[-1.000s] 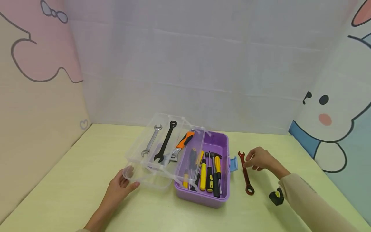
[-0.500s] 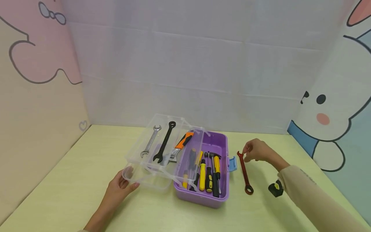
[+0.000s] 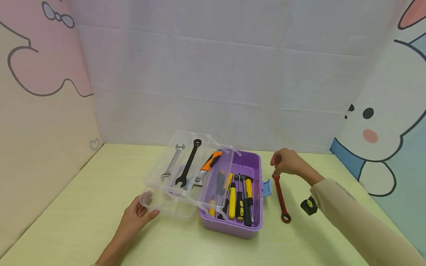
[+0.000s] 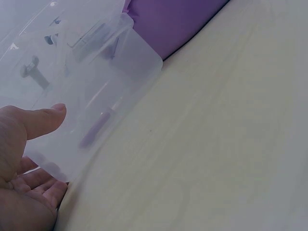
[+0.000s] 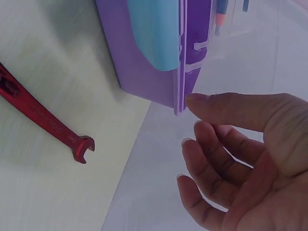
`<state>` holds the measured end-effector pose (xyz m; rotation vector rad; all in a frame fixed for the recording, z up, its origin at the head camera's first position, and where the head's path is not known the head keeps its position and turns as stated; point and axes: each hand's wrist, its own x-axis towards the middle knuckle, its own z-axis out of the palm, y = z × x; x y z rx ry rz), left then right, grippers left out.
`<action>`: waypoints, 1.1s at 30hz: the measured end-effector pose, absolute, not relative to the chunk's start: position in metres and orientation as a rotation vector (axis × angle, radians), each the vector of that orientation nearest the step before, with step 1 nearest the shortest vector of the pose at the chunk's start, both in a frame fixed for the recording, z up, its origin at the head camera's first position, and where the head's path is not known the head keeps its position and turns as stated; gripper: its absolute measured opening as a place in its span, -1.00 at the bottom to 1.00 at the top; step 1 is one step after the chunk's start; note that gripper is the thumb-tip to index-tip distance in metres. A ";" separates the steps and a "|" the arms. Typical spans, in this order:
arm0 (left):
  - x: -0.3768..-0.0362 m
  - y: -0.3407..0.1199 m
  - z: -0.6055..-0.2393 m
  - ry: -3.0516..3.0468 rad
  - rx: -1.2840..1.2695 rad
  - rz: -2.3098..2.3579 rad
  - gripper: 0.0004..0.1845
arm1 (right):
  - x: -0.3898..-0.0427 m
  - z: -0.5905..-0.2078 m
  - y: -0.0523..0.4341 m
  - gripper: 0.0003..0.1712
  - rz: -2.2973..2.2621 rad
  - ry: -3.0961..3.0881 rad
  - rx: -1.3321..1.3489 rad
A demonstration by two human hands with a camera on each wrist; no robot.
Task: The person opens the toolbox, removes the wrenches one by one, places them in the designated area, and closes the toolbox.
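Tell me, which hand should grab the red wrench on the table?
Probably the right hand. It hovers just above the red wrench, whose open end shows below its fingers in the wrist view, empty. The left hand holds the clear tray across the purple toolbox.

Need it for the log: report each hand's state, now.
Left hand: holds the corner of the clear tray, thumb on its wall.
Right hand: open, holding nothing, above the red wrench.
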<state>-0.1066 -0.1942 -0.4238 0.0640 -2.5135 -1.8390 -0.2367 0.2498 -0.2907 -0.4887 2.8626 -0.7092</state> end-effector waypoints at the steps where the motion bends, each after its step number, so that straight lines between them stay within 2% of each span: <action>1: -0.107 -0.194 -0.424 -2.508 0.061 -1.842 -0.24 | -0.237 -0.289 0.248 -0.77 -0.701 2.868 -0.494; 33: -0.104 -0.192 -0.420 -2.510 0.085 -1.832 -0.23 | -0.249 -0.267 0.187 -0.71 -0.682 2.823 -0.698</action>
